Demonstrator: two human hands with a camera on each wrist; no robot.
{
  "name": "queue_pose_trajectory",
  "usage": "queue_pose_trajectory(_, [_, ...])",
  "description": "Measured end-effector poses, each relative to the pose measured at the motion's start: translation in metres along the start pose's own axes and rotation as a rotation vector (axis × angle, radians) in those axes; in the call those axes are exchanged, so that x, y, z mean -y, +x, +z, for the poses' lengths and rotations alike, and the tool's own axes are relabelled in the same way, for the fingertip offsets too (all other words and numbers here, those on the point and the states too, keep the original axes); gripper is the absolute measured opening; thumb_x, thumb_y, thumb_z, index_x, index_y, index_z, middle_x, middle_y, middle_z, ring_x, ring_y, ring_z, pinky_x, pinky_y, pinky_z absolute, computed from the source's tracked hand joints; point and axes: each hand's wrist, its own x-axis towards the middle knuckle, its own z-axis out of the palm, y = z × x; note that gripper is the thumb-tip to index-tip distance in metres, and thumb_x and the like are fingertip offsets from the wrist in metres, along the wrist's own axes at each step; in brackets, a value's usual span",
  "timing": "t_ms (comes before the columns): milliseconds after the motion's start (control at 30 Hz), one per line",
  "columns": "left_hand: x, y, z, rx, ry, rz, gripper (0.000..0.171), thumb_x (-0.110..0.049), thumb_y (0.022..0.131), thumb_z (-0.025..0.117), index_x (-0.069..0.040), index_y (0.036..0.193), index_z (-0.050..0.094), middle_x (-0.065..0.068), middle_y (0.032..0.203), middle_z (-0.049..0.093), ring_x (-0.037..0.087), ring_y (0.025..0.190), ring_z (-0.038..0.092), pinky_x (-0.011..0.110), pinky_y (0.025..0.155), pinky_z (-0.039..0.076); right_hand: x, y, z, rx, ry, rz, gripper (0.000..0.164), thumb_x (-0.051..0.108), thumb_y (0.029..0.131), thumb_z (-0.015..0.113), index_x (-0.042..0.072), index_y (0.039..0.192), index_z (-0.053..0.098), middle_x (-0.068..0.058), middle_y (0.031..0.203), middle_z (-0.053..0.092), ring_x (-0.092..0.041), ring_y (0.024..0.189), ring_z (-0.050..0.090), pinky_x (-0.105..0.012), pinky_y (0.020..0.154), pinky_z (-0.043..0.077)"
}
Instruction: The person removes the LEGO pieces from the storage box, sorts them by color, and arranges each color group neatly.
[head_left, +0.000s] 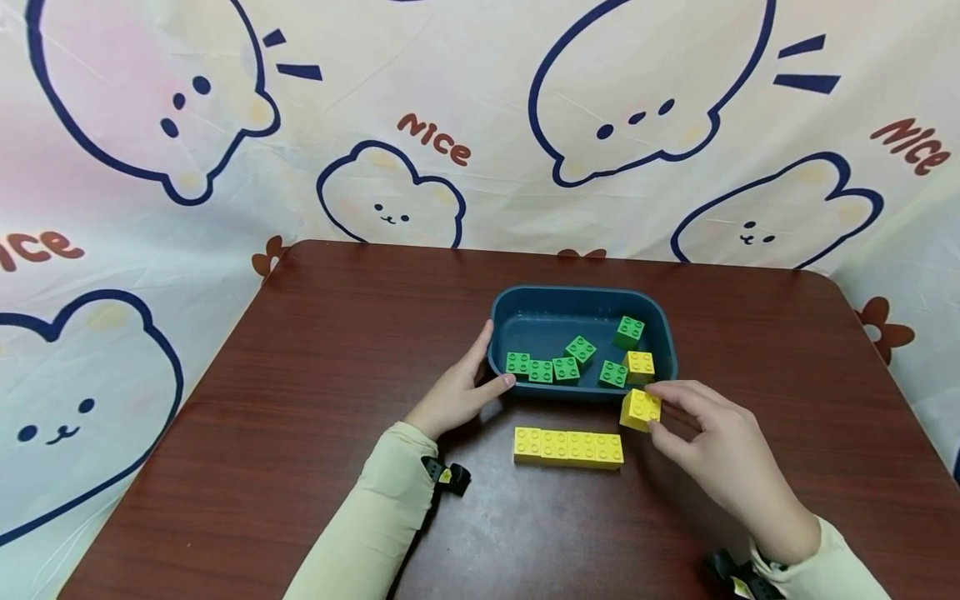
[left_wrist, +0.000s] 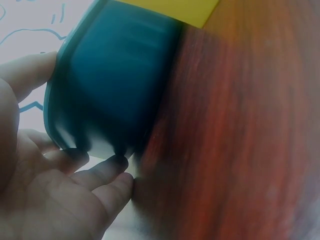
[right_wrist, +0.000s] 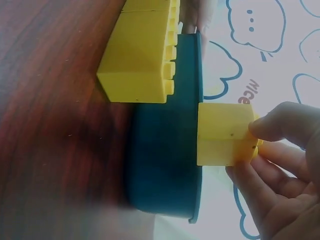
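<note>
A yellow toy building brick point(head_left: 641, 409) is pinched between the thumb and fingers of my right hand point(head_left: 723, 454), at the front right corner of the blue tray point(head_left: 577, 295). In the right wrist view this yellow brick point(right_wrist: 225, 135) shows against the tray's rim. My left hand point(head_left: 461, 387) lies against the tray's left end, fingers extended along the side wall and thumb at the front corner. Several green bricks point(head_left: 581, 349) and one yellow brick point(head_left: 640, 367) lie in the tray. A straight row of yellow bricks point(head_left: 567, 448) stands on the table before it.
The dark brown wooden table point(head_left: 360, 333) has its far edge behind the tray. A white cloth point(head_left: 480, 75) with cartoon outlines hangs behind and at the sides. Black wrist straps point(head_left: 447, 476) sit at both sleeves.
</note>
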Motion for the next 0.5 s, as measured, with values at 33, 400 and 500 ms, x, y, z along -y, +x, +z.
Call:
queue_pose_trajectory(33, [0.000,0.000,0.000,0.000,0.000,0.001,0.088,-0.047,0.099,0.061,-0.037,0.161,0.001,-0.014,0.165,0.006,0.015,0.151,0.018,0.042,0.118,0.029,-0.001,-0.001,0.000,0.006,-0.003,0.004,0.041,-0.001,0.075,0.083,0.011,0.113,0.074,-0.001,0.111,0.071,-0.019,0.093,0.070,-0.002,0.076,0.044])
queue_pose_trajectory(400, [0.001,0.001,0.000,0.000,0.000,0.000,0.088,-0.047,0.099,0.061,-0.037,0.161,0.001,-0.013,0.165,0.006,0.016,0.151,0.019,0.042,0.118,0.029,-0.011,-0.012,0.005,0.056,0.044,0.013,0.039,-0.004,0.075,0.081,0.009,0.111,0.073,0.005,0.109,0.068,-0.009,0.092,0.067,-0.004,0.078,0.047])
queue_pose_trajectory(500, [0.001,0.001,0.000,-0.001,0.001,-0.005,0.088,-0.047,0.099,0.062,-0.037,0.161,0.001,-0.012,0.166,0.007,0.016,0.151,0.019,0.042,0.118,0.029,-0.013,-0.015,0.006,0.068,0.058,-0.001,0.040,-0.005,0.074,0.081,0.011,0.110,0.073,0.006,0.109,0.068,-0.008,0.092,0.066,-0.005,0.079,0.048])
